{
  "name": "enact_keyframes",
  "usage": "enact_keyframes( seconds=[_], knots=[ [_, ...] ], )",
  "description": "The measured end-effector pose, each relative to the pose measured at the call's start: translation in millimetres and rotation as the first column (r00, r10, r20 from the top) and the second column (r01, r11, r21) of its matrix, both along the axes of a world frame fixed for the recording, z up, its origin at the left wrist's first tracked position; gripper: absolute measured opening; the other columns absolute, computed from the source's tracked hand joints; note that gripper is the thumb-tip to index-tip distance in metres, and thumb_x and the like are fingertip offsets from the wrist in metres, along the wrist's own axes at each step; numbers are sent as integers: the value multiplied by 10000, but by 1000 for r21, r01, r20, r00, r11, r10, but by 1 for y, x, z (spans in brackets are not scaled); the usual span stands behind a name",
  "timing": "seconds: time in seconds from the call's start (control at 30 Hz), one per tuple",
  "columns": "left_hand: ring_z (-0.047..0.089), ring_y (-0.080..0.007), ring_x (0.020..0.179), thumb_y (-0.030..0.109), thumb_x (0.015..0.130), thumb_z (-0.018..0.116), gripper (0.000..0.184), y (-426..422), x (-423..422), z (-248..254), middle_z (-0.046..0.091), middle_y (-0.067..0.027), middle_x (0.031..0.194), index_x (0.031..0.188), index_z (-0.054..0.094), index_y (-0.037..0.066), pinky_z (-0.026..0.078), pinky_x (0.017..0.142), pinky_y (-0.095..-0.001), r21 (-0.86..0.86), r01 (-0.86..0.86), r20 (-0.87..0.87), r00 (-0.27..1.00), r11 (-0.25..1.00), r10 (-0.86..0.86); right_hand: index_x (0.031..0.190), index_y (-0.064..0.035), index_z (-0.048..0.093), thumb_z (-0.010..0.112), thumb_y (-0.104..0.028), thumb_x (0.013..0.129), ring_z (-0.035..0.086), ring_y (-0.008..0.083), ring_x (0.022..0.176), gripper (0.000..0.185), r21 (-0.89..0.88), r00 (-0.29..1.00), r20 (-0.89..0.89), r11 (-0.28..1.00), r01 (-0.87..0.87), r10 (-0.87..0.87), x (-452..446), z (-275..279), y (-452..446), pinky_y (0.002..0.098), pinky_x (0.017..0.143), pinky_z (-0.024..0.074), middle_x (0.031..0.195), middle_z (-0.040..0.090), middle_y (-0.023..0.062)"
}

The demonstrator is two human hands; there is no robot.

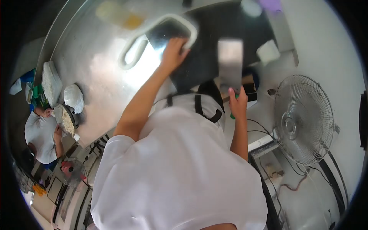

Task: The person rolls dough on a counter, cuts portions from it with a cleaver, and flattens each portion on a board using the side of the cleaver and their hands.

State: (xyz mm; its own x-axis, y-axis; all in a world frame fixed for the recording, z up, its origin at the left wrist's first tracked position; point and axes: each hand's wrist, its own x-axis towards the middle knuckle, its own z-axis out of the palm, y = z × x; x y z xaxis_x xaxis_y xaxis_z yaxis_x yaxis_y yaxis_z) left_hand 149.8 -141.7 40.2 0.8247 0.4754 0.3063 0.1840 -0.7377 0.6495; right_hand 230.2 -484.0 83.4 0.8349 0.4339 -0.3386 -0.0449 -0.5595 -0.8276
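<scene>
A long pale rope of dough (168, 17) lies bent in a loop on the worktop, with its left part doubled back. My left hand (175, 53) is at the rope's right end, its fingers curled against the dough. In my right hand (238, 101) is a cleaver with a green handle and a broad rectangular metal blade (230, 61). The blade points away from me, over the near edge of the dark worktop section. A white block-shaped item (268, 52) sits right of the blade; its kind is unclear.
The metal worktop (92, 50) spreads left, with a blurred yellowish container (119, 14) at the far side. At left a co-worker (42, 138) holds a pan (66, 119) beside a white bag (73, 97). A large fan (303, 120) and cables stand at right.
</scene>
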Motion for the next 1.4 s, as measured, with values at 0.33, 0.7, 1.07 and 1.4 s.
enact_keyframes(
  seconds=[0.33, 0.7, 1.07, 1.4],
  knots=[
    [644, -252, 912, 119, 805, 818, 260, 15, -18, -10, 679, -46, 982, 1054, 746, 97, 519, 784, -391, 171, 51, -58, 997, 984, -42, 1214, -10, 555, 604, -307, 1017, 664, 520, 838, 360, -465, 705, 183, 692, -553, 686, 67, 64, 104, 596, 730, 525, 836, 692, 286],
    [611, -248, 993, 142, 860, 741, 168, 13, -13, -3, 664, -27, 1068, 1017, 691, 105, 447, 845, -389, 378, -31, -98, 992, 925, 74, 1235, 34, 538, 622, -242, 1005, 654, 551, 888, 369, -431, 751, 167, 732, -527, 639, 28, 13, 131, 600, 789, 523, 883, 687, 322],
    [598, -291, 1011, 136, 803, 827, 228, -52, 9, 25, 634, -71, 1017, 997, 707, 142, 490, 859, -441, -216, 343, -281, 875, 914, -394, 1146, -6, 629, 674, -281, 993, 603, 178, 503, 318, -47, 976, 182, 991, 126, -116, -24, -16, 3, 365, 521, 493, 693, 654, 88],
    [504, -373, 1278, 219, 577, 917, 841, -58, 93, 37, 549, -125, 1278, 1336, 555, 206, 454, 971, -575, 88, 644, -732, 560, 760, -389, 1020, 30, 645, 734, -226, 970, 545, 112, 442, 275, -30, 758, -43, 759, 650, -651, -97, 23, -18, 280, 415, 411, 674, 607, 36]
  ],
)
